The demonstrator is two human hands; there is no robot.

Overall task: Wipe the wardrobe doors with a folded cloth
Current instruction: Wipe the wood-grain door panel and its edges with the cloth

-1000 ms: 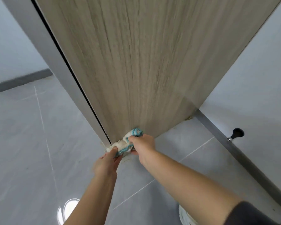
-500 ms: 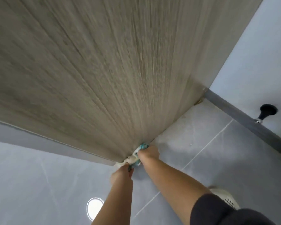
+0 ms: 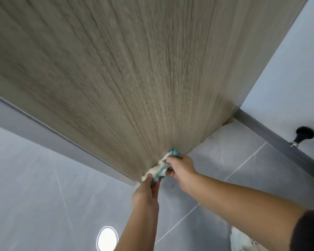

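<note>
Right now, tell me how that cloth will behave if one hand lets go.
The cloth looks floppy: it bunches between the left hand and right hand, so a freed end would probably droop. Likely light too, since fingers alone hold it against the door.

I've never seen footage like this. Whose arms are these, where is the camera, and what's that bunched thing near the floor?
No machine here: a person wears a wide-angle camera on the head, looking forward and down, so the arms are their own. The big wood-grain panel is a wardrobe door, stretched by the lens. At its bottom edge, just above the grey tiled floor, both hands hold a bunched white and teal cloth: the left hand grips its left end, the right hand its right end. The black knob on the wall to the right is a door stopper. The bright oval on the floor is a reflected light.
</note>
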